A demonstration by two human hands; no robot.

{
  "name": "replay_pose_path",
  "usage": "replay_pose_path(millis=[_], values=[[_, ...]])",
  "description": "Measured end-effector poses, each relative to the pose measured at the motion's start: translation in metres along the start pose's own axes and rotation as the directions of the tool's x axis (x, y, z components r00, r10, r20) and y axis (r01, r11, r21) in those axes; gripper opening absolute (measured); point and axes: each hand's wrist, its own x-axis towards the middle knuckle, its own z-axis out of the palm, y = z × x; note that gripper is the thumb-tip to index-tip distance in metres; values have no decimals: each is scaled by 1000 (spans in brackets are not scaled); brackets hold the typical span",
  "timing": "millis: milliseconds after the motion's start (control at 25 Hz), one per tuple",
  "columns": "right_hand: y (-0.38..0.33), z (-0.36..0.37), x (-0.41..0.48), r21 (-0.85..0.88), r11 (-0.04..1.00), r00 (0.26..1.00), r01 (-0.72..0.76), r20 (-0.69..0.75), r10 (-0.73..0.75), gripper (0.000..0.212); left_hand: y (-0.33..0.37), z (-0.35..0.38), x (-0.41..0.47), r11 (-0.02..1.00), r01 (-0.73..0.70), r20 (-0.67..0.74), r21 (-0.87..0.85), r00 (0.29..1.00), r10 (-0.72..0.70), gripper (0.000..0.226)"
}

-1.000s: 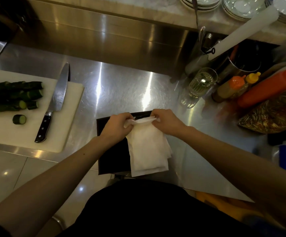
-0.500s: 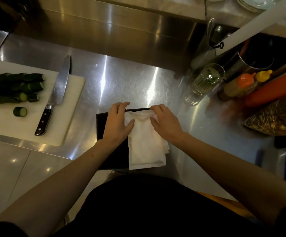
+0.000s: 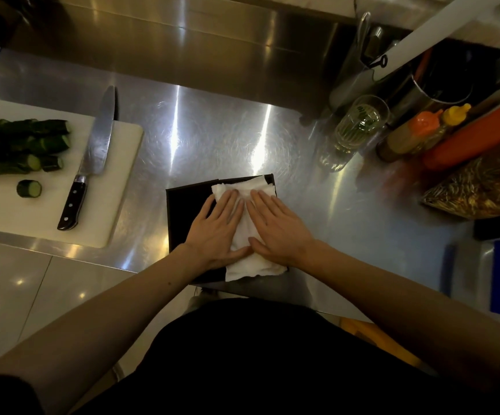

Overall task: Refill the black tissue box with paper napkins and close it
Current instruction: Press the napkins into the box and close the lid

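The black tissue box [image 3: 183,211] lies open at the near edge of the steel counter, in the middle of the view. A stack of white paper napkins [image 3: 244,223] lies in its right half, reaching from the far rim to the near rim. My left hand [image 3: 219,232] rests flat on the napkins' left side, fingers spread. My right hand [image 3: 275,226] lies flat on their right side, thumb touching the left hand. Both palms press down; neither grips anything. The box's lid is not visible.
A white cutting board [image 3: 51,187] at the left holds cut cucumbers [image 3: 21,148] and a large knife [image 3: 90,163]. At the right stand a drinking glass [image 3: 353,130], squeeze bottles [image 3: 413,136], a utensil holder [image 3: 359,70] and a bag of food [image 3: 482,187]. Plastic containers [image 3: 491,271] sit at the near right.
My hands held the napkins' far edge in pinched fingers; they have since lowered the stack into the box and now lie flat on top of it.
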Motion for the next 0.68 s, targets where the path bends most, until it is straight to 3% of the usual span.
replay_pose_path(millis=[160, 320, 560, 680], values=[[6, 5, 10, -99, 994, 992, 41, 123, -29, 86, 5, -9, 19, 985, 21, 238, 174, 969, -62, 126], [4, 6, 16, -246, 968, 975, 55, 224, 2, 100, 17, -11, 35, 917, -14, 386, 398, 910, -154, 136], [-6, 4, 24, -444, 892, 934, 89, 347, 80, 105, 32, -13, 42, 872, -33, 438, 488, 874, -212, 136], [-4, 1, 24, -432, 895, 936, 108, 348, 55, 104, 28, -15, 42, 907, -31, 428, 419, 888, -168, 135]])
